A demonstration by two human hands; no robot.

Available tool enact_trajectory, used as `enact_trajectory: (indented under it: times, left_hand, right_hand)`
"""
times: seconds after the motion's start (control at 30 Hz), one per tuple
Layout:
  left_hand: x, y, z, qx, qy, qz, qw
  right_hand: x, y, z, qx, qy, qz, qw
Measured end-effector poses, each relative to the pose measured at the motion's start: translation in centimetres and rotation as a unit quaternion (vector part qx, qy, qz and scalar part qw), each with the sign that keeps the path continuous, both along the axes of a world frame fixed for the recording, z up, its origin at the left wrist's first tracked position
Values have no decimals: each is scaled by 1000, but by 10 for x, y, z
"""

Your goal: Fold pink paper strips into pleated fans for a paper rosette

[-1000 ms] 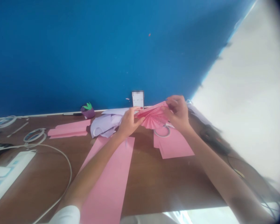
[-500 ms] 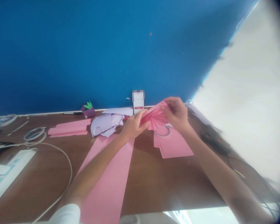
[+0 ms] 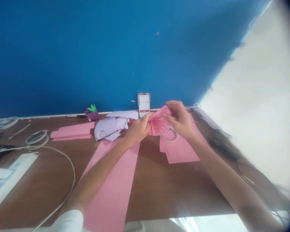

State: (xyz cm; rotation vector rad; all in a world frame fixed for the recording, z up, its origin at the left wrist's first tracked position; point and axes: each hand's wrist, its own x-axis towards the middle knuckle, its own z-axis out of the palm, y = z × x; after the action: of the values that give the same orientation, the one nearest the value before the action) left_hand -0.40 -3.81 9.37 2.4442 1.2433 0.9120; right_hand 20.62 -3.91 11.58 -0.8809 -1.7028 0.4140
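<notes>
A pleated pink paper fan is held above the table, its folds spreading out to the right. My left hand pinches the fan at its gathered end. My right hand is curled at the fan's upper right edge, thumb toward the pleats; its fingertips are partly hidden behind the paper. Below the fan, a roll of tape lies on pink paper sheets. Under my left forearm stretches a long pink sheet.
Crumpled lilac paper, folded pink paper and a small purple pot lie toward the back left. A phone leans on the blue wall. At left are tape rolls, a white power strip and a looping cable.
My right hand and the fan have shifted slightly left, and the fan's pleats are turned more toward me. My left hand keeps its pinch, nearly still.
</notes>
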Motion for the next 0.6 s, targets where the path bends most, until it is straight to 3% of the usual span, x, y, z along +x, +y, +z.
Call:
enact_trajectory:
  times: [0.2,0.47,0.6]
  left_hand:
    - [-3,-1,5,-63,-6,-30,998]
    - [-3,0,10,-160,-81,-70,981]
    - [-3,-1,13,-150,-100,-64,981]
  right_hand:
    - [11,1,9,-88,-68,55,992]
    - [15,3,10,-80,-82,59,992]
    - [18,4,8,-77,-79,66,992]
